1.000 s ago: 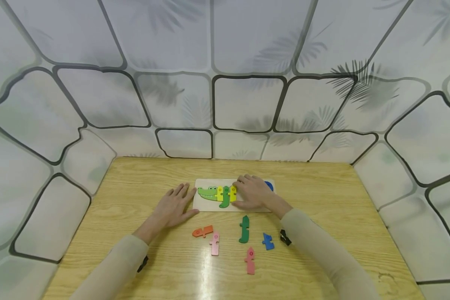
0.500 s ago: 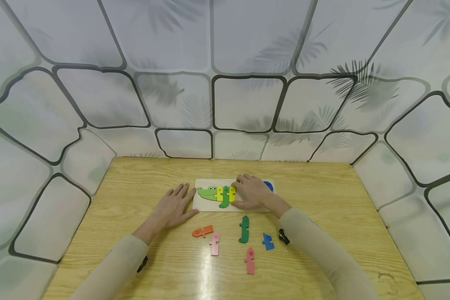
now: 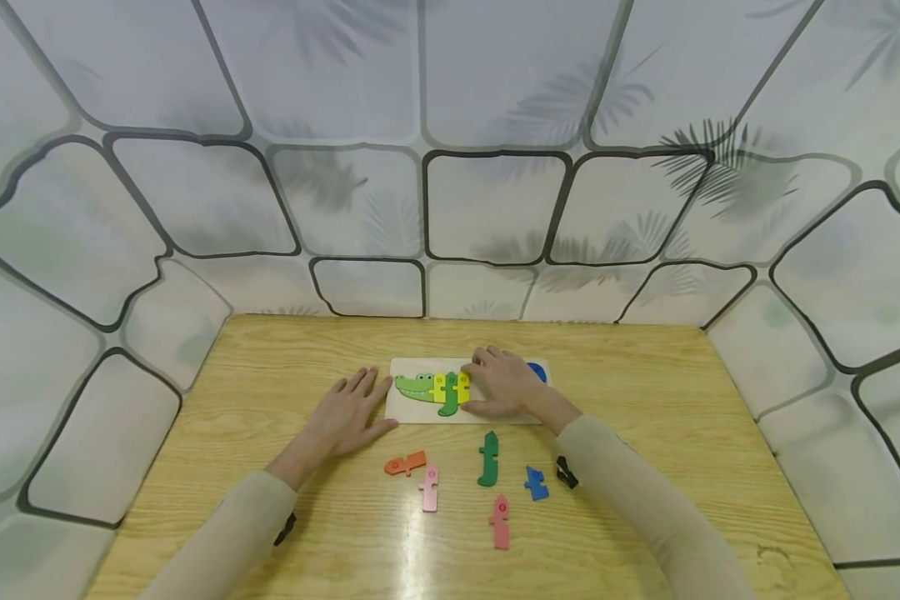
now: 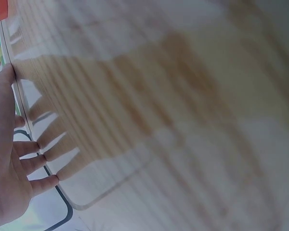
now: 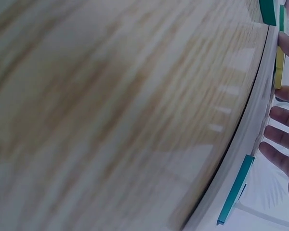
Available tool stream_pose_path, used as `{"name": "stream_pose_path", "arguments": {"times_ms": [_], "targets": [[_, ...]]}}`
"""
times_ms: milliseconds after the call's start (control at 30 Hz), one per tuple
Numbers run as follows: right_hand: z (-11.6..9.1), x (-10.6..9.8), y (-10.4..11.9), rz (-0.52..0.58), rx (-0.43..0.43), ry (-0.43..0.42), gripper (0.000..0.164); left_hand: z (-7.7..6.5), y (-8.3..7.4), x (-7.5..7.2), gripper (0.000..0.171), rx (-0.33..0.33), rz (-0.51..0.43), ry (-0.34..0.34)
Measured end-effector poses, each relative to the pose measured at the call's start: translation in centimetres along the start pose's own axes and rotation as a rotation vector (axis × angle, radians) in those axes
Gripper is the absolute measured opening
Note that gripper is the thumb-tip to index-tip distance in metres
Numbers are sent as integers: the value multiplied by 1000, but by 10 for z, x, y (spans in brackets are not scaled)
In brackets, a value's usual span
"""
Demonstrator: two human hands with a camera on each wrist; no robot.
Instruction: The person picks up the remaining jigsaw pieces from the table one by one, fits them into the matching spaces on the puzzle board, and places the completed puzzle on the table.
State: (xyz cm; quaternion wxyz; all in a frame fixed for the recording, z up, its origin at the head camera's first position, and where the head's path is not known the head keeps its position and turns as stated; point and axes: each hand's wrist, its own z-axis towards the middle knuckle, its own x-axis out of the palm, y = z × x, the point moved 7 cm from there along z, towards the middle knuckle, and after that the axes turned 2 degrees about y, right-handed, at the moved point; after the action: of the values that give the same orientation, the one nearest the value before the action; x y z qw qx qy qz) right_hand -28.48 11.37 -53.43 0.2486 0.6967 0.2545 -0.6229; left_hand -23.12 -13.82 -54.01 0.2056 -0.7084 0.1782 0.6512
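A pale puzzle board lies near the back of the table. On its left sit a green crocodile head, a yellow piece and a green leg piece, joined in a row. My right hand pinches a second yellow puzzle piece between thumb and index finger, right against the green leg piece. The other fingers of this hand spread over the board and hide its middle. My left hand rests flat, fingers straight, with thumb and fingertips at the board's left edge.
In front of the board lie loose pieces: orange, light pink, dark green, darker pink and blue. A blue piece shows at the board's right end, behind the right hand. Patterned panels enclose the table.
My right hand has shifted very slightly left, carrying the yellow puzzle piece closer against the green leg piece. The left hand and the loose pieces have stayed put.
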Motion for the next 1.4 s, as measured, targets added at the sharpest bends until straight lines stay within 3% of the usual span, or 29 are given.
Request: {"name": "stream_pose_path", "arguments": {"times_ms": [1400], "targets": [[-2,-3,4,-38,-22,37,72,-1,-1,-2,82,-3,-18,-8]]}}
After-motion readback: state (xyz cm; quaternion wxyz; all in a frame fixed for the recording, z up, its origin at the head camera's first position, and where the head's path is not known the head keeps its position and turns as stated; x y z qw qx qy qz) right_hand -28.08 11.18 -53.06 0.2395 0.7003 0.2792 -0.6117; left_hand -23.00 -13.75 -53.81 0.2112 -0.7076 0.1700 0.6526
